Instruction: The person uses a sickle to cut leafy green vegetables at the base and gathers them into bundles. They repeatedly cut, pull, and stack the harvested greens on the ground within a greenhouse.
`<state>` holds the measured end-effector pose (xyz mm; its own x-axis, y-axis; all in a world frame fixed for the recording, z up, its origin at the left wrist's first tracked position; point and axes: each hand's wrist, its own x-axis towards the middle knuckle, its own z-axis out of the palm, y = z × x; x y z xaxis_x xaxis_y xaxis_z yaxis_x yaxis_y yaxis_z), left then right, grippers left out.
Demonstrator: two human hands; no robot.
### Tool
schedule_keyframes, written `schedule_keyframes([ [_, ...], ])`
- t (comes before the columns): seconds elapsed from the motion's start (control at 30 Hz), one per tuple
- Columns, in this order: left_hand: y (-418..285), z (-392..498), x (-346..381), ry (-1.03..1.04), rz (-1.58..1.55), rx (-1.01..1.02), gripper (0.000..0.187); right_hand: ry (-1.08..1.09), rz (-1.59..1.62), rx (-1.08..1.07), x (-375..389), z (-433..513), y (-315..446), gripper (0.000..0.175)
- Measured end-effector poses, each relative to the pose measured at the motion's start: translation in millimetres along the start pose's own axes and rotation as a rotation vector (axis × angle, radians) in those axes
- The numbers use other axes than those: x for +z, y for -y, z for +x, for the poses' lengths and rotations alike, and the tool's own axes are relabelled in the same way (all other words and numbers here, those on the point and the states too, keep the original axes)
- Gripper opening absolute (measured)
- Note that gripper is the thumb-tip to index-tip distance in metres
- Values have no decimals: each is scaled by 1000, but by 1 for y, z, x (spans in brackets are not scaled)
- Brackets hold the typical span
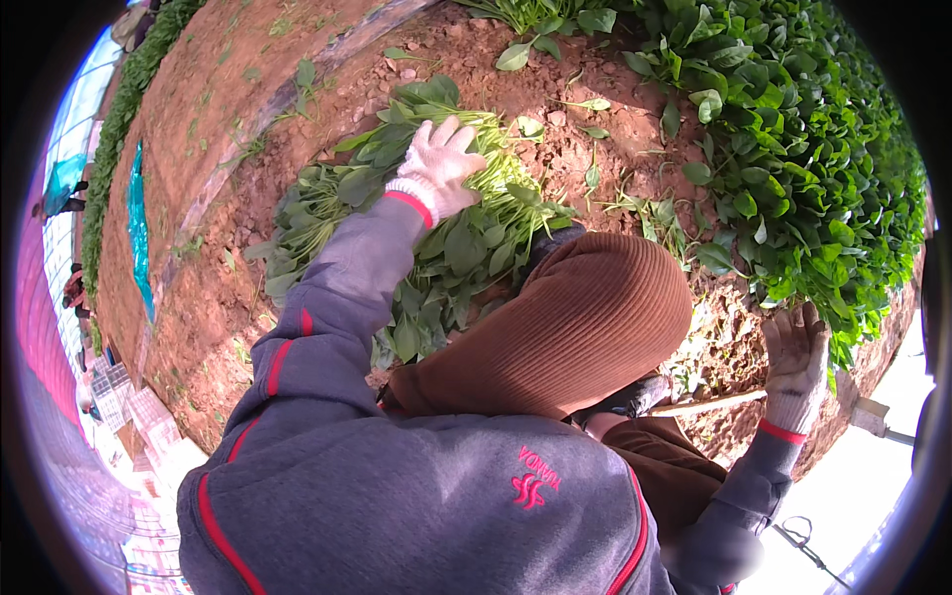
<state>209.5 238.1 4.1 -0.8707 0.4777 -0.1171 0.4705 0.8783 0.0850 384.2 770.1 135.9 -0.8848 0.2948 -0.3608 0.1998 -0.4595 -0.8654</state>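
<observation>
My left hand [442,163], in a white knit glove, lies on a pile of cut leafy greens [454,249] that look like spinach. Its fingers are spread over the pale stems, not closed around them. At the right, my gloved right hand [796,349] is raised beside the front edge of a dense bed of growing greens [803,171]. Soil darkens that glove's fingers, and whether they grip any leaves cannot be made out. A pale stick [706,405] lies on the soil, running towards the right wrist.
My bent knee [595,320] in brown corduroy is between the hands. Another bunch of greens [550,15] lies at the top, with loose leaves [591,104] scattered on the reddish soil [201,327]. Teal plastic [139,230] and stacked crates [111,387] are at left; people stand far off.
</observation>
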Motion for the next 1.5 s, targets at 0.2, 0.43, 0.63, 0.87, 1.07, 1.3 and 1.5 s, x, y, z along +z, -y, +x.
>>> schedule_keyframes([
  [0.2, -12, -7, 5, -132, 64, 74, 6, 35, -8, -43, -6, -7, 5, 54],
  [0.43, 24, -58, -102, -192, -1570, -286, 25, 103, 69, -116, -52, -22, 33, 52],
  [0.63, 118, -39, -178, -1197, -1459, -736, 63, -163, 72, -276, -113, -65, 70, 46],
  [0.87, 72, -10, -165, -961, -1216, -361, 99, -659, -166, -441, -155, -194, 50, 37],
  [1.07, 4, 60, -165, -616, -1323, -184, 73, -929, -930, 14, -244, -237, -107, 39],
  [1.3, -128, 99, -223, -156, -831, 92, 53, -1043, -665, 271, -268, -189, -232, 55],
  [1.5, -280, 154, -182, 287, -185, 399, 44, -1050, -759, 490, -249, -113, -200, 75],
])
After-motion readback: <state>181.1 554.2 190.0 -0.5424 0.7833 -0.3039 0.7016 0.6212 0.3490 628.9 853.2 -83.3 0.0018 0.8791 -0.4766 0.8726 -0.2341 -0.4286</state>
